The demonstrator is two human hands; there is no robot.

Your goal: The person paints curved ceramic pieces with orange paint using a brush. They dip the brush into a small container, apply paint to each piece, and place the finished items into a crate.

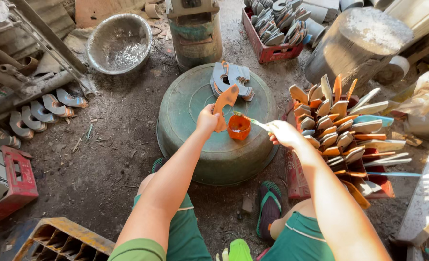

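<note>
Orange-coated curved blade (pixel 224 104) clamped in left hand (pixel 207 120); right hand (pixel 283 133) grips brush (pixel 256 123) over orange pot (pixel 238 127).

Two hands are at work: the left hand (pixel 207 119) grips one orange-painted blade (pixel 223 104), and the right hand (pixel 283 134) holds one brush (pixel 251 120). Between them sits one small orange pot (pixel 238 127) on one upturned green basin (pixel 195 121). Just beyond the left hand lies one pile of grey blades (pixel 231 78), too overlapped to count. Three red crates (pixel 268 53) show, one beside the right hand. One metal bowl (pixel 119 42) lies far beyond the left hand.
</note>
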